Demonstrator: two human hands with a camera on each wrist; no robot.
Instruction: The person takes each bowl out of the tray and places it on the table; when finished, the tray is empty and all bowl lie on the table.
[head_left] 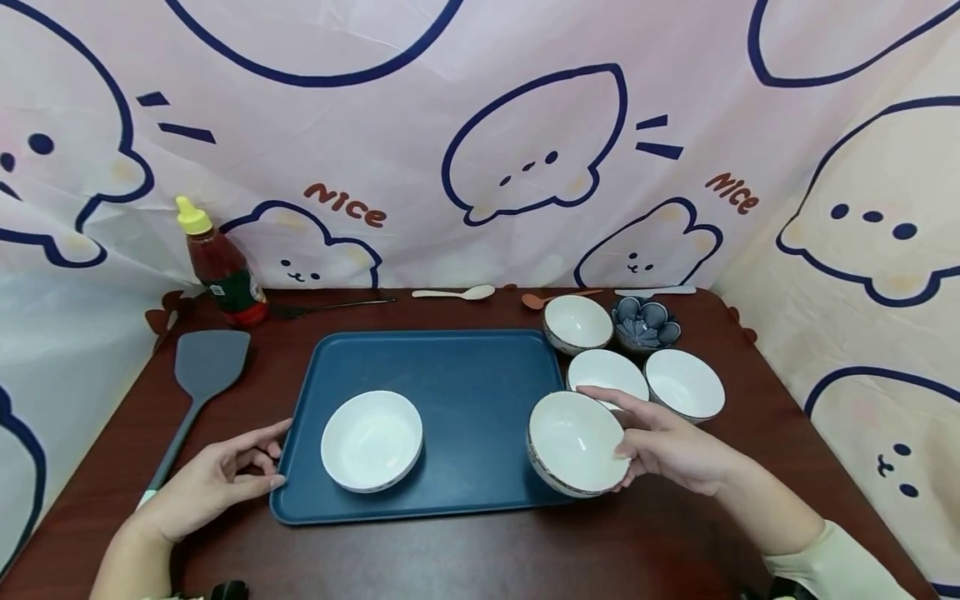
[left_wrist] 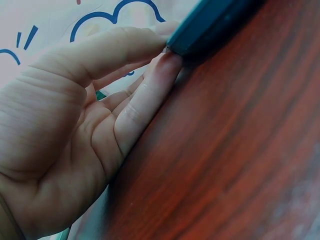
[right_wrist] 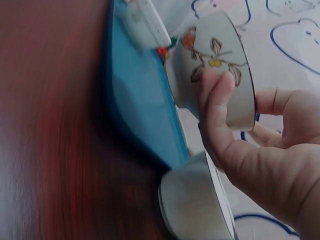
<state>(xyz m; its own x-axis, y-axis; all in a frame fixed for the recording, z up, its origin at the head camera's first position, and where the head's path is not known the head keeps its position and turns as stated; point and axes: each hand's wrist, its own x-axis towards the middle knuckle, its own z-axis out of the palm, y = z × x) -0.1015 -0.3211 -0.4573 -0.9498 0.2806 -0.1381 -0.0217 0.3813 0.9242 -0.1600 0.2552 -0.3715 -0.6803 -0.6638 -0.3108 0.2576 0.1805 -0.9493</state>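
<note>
My left hand [head_left: 217, 479] holds the left rim of the blue tray [head_left: 480, 417]; thumb and fingers meet its edge, as the left wrist view shows. My right hand [head_left: 671, 437] grips a white bowl [head_left: 576, 442] by its right side. That bowl is raised over the tray's right front corner and slightly tilted, and the right wrist view shows a painted branch on its outer wall [right_wrist: 212, 60]. Another white bowl [head_left: 372, 442] sits on the tray's left part. Just beyond the held bowl is a white bowl [head_left: 607, 373], partly covered by my right fingers.
To the tray's right stand white bowls [head_left: 684, 383] [head_left: 577, 321] and a dark flower-shaped dish [head_left: 647, 323]. Along the back lie a white spoon [head_left: 453, 292], a wooden spoon [head_left: 534, 302] and a dark fork [head_left: 330, 307]. A sauce bottle [head_left: 225, 271] and grey spatula [head_left: 212, 362] are left.
</note>
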